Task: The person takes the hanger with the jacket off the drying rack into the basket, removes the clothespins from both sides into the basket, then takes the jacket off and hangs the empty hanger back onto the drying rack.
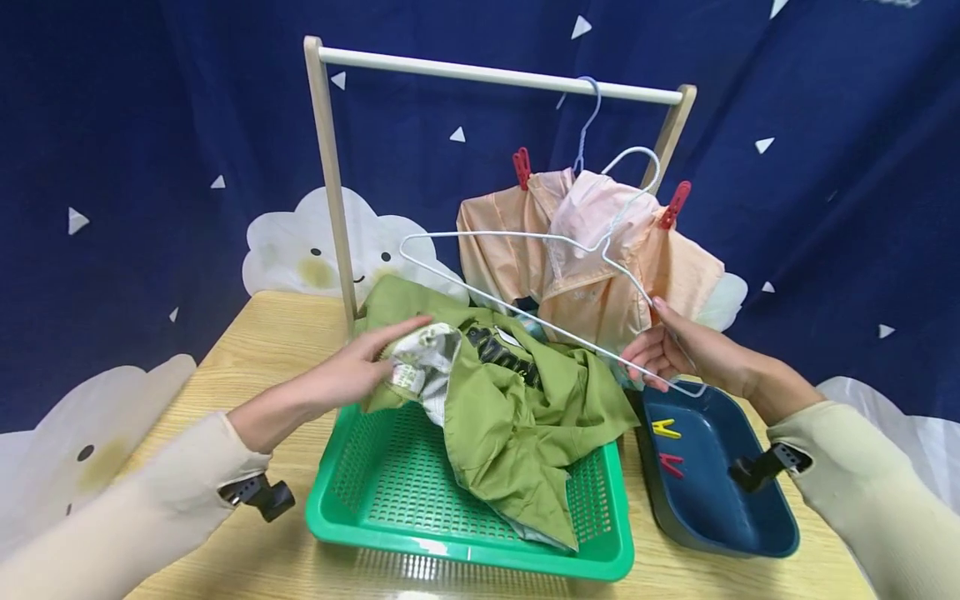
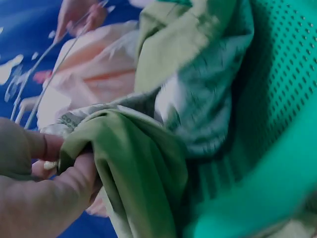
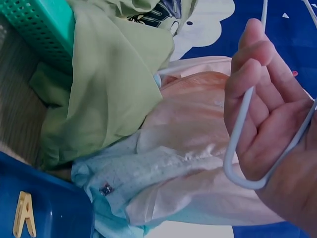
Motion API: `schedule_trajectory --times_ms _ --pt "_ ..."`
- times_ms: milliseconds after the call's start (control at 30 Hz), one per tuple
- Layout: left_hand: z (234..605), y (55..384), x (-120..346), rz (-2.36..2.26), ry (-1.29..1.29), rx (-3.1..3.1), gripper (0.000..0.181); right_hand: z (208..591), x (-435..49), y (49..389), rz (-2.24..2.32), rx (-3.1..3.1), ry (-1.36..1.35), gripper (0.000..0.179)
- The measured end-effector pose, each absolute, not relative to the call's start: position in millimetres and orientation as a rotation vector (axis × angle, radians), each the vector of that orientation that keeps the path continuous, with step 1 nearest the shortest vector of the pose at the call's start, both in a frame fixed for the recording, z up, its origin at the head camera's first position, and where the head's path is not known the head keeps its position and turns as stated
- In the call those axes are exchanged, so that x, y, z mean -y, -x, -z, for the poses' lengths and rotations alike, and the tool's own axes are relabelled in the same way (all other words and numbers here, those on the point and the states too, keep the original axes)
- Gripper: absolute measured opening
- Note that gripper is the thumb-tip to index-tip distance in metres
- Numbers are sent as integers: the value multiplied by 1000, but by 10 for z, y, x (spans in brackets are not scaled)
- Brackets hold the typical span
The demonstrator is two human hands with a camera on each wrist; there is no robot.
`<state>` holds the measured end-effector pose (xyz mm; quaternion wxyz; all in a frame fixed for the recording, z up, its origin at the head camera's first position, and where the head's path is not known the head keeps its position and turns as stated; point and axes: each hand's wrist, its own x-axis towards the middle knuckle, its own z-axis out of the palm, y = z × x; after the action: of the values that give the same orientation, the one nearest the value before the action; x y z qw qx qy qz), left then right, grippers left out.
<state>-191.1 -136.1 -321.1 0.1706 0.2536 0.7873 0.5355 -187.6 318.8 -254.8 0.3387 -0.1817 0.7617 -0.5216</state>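
Observation:
In the head view my left hand point(image 1: 352, 371) pinches the edge of a green garment point(image 1: 487, 417) with a pale patterned lining point(image 1: 431, 358) and dark lettering. The left wrist view shows thumb and fingers gripping a fold of the green cloth point(image 2: 133, 153). The garment lies over a green perforated basket point(image 1: 468, 554), its lower part hanging inside. My right hand point(image 1: 690, 346) holds a white hanger point(image 1: 555, 328) by one end, its hook pointing up and the long bar slanting above the garment. Curled fingers cross the hanger's bar point(image 3: 240, 116) in the right wrist view.
Behind stands a rack with a white rail point(image 1: 480, 71) and wooden posts. From it hangs a peach garment point(image 1: 502, 242) on a blue hanger point(image 1: 588, 125), with red clips point(image 1: 677, 205) at its shoulders. A dark blue bin point(image 1: 720, 467) at right holds a yellow clip point(image 1: 666, 428) and a red one.

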Motion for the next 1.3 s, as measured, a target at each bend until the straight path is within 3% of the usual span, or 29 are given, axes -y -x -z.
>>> schedule_trajectory --times_ms 767,1300 --pt "3515 1794 327 -366 -819 -2078 54 2658 -2945 1940 1263 -2104 267 79" --pt "3698 1908 41 -154 -774 -1986 57 2661 -2814 2007 1175 -2162 233 86"
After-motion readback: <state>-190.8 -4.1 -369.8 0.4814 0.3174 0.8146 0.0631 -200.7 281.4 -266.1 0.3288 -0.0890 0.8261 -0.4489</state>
